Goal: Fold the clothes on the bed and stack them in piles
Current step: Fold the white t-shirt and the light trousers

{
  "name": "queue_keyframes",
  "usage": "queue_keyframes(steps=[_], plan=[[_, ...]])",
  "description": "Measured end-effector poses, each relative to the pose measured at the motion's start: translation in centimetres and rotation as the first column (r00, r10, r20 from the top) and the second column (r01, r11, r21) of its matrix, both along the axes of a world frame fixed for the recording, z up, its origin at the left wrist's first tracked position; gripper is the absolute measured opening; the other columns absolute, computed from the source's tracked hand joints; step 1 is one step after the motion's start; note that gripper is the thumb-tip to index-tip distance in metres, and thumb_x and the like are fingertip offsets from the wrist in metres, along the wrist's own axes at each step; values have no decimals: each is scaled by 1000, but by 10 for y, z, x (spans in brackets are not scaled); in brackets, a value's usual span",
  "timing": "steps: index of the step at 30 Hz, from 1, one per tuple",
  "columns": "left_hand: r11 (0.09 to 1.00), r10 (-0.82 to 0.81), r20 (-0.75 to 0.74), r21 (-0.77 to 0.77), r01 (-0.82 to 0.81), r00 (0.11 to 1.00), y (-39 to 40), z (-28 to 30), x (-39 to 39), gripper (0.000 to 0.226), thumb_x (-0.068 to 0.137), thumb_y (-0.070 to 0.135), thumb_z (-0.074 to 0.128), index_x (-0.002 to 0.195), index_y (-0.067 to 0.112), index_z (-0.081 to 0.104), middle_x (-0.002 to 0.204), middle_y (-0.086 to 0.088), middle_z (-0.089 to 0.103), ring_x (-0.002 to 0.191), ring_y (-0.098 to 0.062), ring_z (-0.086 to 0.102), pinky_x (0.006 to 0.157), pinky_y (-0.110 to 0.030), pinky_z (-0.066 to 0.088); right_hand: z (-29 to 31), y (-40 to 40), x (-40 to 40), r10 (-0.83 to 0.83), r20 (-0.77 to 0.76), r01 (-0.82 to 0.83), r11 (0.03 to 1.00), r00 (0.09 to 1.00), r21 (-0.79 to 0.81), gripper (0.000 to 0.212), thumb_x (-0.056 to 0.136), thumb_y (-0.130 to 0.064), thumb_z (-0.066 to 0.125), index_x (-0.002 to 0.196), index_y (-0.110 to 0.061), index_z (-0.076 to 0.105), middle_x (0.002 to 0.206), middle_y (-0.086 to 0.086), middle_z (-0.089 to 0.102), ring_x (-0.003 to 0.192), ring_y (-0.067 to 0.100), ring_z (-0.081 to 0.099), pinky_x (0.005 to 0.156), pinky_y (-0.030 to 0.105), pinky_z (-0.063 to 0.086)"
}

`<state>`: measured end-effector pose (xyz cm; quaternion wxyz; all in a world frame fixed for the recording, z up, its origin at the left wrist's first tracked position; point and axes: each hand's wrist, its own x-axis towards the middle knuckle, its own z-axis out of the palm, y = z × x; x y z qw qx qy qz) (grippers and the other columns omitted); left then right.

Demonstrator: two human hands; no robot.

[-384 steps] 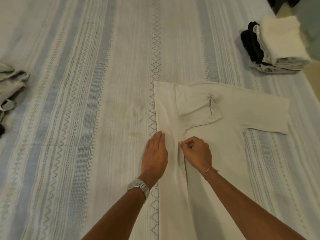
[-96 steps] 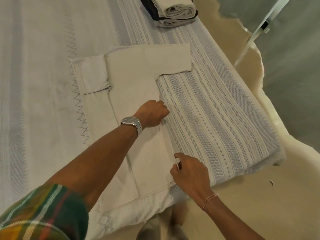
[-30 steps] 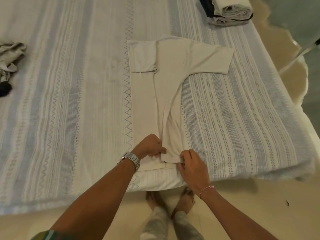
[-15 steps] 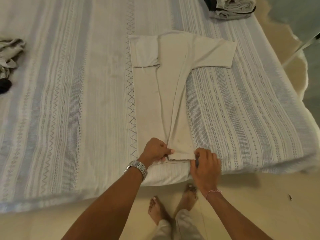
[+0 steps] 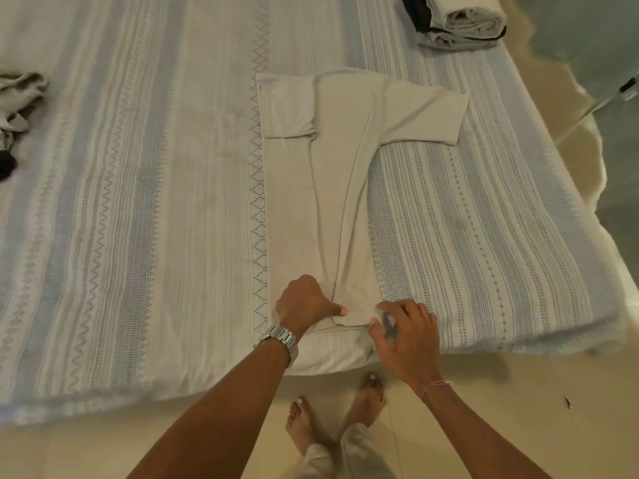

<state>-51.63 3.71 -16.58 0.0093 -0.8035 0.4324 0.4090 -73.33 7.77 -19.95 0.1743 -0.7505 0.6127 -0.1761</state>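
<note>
Head view: both hands work the beige T-shirt's (image 5: 304, 209) hem at the bed's (image 5: 138, 236) near edge. The left hand (image 5: 306, 304) pins it, fingers curled, thumb out; the right hand (image 5: 403, 330) is blurred, its grasp unclear. One sleeve is folded in. Farther off: one folded pile (image 5: 463, 24), one unfolded heap (image 5: 17, 105).

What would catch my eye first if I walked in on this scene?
A pale beige T-shirt lies half folded in the middle of the striped blue-and-white bedspread, one sleeve still spread to the right. At its near hem the left hand and the right hand work the cloth. A stack of folded clothes sits at the far right corner, and a crumpled heap at the left edge.
</note>
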Motion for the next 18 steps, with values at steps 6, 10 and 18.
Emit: queue_keyframes(steps=[6, 10, 18], plan=[[996, -78, 29, 34, 77, 997, -38, 12, 11, 70, 46, 64, 94, 72, 19, 47, 68, 5, 56, 62, -13, 54, 54, -25, 36, 12, -50, -4, -108, 133, 102, 994, 985, 47, 24, 90, -39, 63, 104, -20, 66, 99, -9, 64, 90, 11, 56, 85, 29, 39], [997, -64, 53, -49, 67, 997, -73, 20, 11, 64, 56, 67, 88, 70, 17, 51, 67, 5, 58, 61, -12, 56, 53, -24, 35, 19, -94, -6, -136, 226, 105, 984, 965, 142, 14, 93, -27, 70, 105, -21, 66, 97, -11, 62, 88, 9, 58, 85, 34, 50], [978, -34, 92, -202, 52, 995, -151, 34, -5, 61, 69, 72, 77, 84, 14, 65, 75, 3, 68, 69, -15, 65, 59, -27, 45, 34, -193, -6, -361, 399, 196, 897, 843, 397, 23, 97, -25, 66, 118, -16, 66, 101, -5, 68, 89, 5, 65, 78, 25, 56]])
